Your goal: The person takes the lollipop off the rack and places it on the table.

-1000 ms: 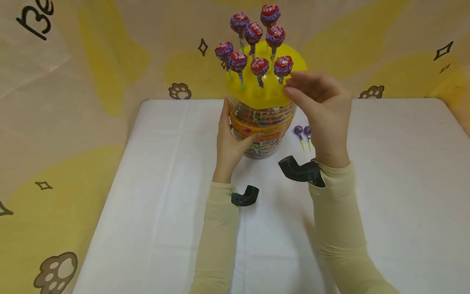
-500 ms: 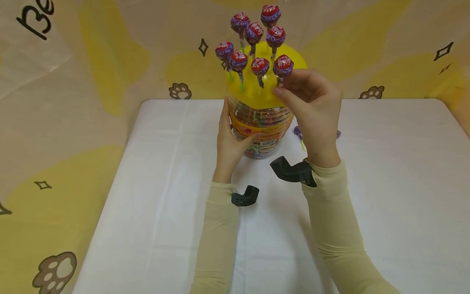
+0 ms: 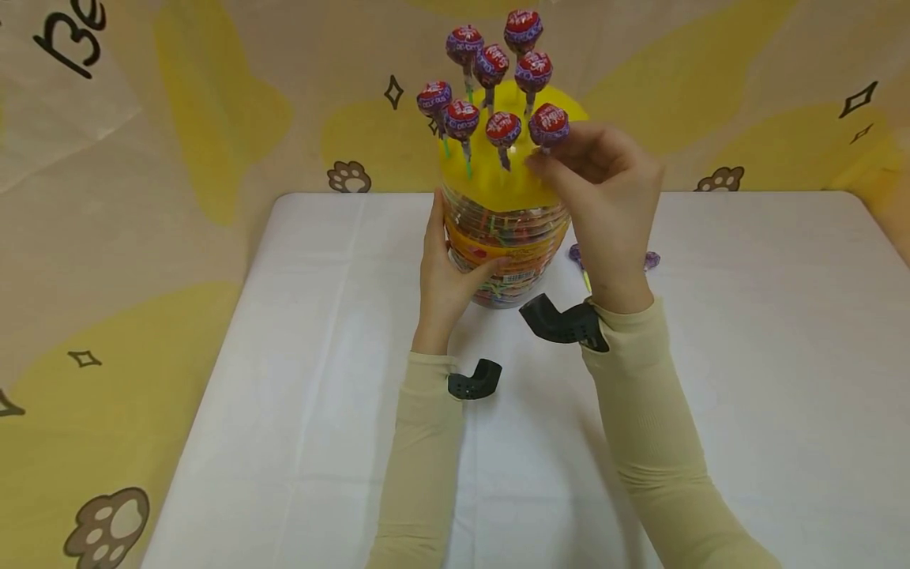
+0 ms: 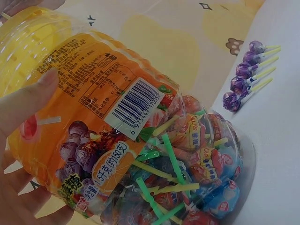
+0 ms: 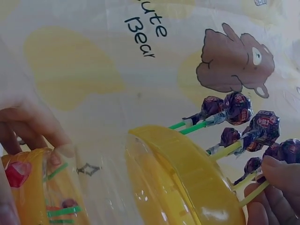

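A clear ribbed plastic jar (image 3: 498, 225) with a yellow lid (image 3: 522, 186) stands tilted in the head view. My left hand (image 3: 444, 288) grips its side, thumb across the orange label (image 4: 101, 77) in the left wrist view. Several purple-and-red wrapped lollipops (image 3: 503, 128) stick up from the lid on their sticks. At the lid's right front, my right hand (image 3: 614, 209) pinches one lollipop (image 3: 549, 125) just under its candy head. Its yellow stick (image 5: 255, 193) runs down to the lid in the right wrist view. Wrapped candies (image 4: 206, 164) fill the jar's lower part.
Several purple lollipops (image 4: 244, 70) with yellow sticks lie in a row on the white tabletop (image 3: 768, 356), beyond the jar in the left wrist view. My right hand partly covers them in the head view. A patterned yellow cloth (image 3: 235, 103) hangs behind the table.
My right hand has moved left, its thumb and fingers closing on the stem of the front-right lollipop, then risen slightly. My left hand and the jar have stayed in place.
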### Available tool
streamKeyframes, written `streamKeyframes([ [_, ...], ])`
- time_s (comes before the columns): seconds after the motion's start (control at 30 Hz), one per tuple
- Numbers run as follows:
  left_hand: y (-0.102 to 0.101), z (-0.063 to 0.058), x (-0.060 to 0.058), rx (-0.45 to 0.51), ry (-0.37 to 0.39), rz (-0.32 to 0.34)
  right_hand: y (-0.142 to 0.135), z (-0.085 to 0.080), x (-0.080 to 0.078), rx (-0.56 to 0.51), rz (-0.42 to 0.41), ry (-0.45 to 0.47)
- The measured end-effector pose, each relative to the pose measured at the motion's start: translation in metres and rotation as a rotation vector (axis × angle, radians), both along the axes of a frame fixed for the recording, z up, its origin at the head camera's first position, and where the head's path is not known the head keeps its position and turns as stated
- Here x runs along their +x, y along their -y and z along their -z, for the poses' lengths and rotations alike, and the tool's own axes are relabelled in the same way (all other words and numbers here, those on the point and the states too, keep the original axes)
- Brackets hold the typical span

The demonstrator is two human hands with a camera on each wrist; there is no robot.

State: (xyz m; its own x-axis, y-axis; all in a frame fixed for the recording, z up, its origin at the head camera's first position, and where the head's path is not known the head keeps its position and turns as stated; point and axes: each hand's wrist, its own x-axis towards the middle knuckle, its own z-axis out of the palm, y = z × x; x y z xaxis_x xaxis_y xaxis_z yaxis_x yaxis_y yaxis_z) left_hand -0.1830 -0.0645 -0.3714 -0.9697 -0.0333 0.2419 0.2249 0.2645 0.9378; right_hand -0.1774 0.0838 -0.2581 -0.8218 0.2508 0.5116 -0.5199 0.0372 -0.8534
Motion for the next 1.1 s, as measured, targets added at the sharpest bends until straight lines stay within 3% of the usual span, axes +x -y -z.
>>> streamKeyframes([
  [0.4,0.000,-0.001,0.000,0.011,0.015,0.002,0.000,-0.003,0.000,-0.050,-0.023,0.001],
  [0.77,0.000,-0.001,-0.001,-0.001,0.022,-0.008,-0.004,-0.010,0.004,-0.184,-0.157,0.039],
  [1.1,0.001,0.000,-0.001,-0.015,-0.004,-0.008,-0.017,-0.008,0.007,-0.389,-0.361,0.095],
])
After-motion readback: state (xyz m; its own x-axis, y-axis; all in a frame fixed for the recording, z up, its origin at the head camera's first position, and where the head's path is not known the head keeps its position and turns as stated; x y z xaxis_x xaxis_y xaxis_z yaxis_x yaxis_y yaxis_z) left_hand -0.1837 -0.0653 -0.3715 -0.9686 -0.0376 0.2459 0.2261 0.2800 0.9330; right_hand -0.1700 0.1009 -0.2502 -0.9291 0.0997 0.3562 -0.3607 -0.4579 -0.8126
